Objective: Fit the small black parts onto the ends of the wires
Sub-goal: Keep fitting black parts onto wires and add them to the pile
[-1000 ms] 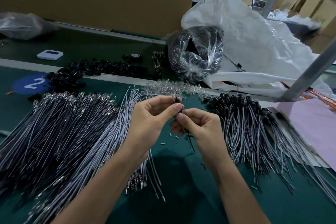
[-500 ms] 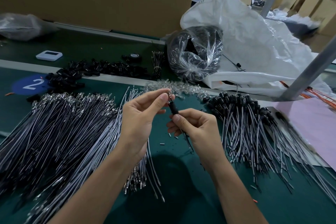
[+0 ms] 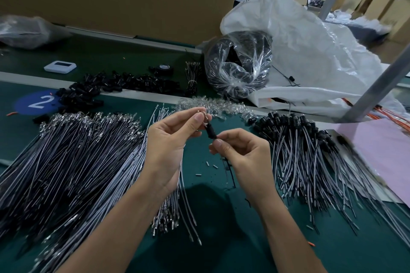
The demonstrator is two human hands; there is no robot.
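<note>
Above the green table, my left hand (image 3: pixel 170 139) pinches the metal tip of a wire between thumb and forefinger. A small black part (image 3: pixel 210 131) sits on that wire just below the tip. My right hand (image 3: pixel 241 150) pinches the wire right under the black part, and the wire hangs down behind it. A big heap of bare grey wires (image 3: pixel 73 157) lies at the left. Wires with black parts on their ends (image 3: pixel 306 139) are piled at the right. Loose black parts (image 3: pixel 106 86) are scattered at the back left.
A clear plastic bag of black parts (image 3: pixel 239 66) and a large white sack (image 3: pixel 310 51) stand behind. Clear small pieces (image 3: pixel 213 106) lie in a strip. A pink sheet (image 3: pixel 386 155) and a slanted metal post (image 3: pixel 381 82) are at the right. A white device (image 3: pixel 60 66) sits far left.
My hands have drawn apart: the left rose with the wire tip, and the black part now shows between the two hands instead of being hidden by the fingers.
</note>
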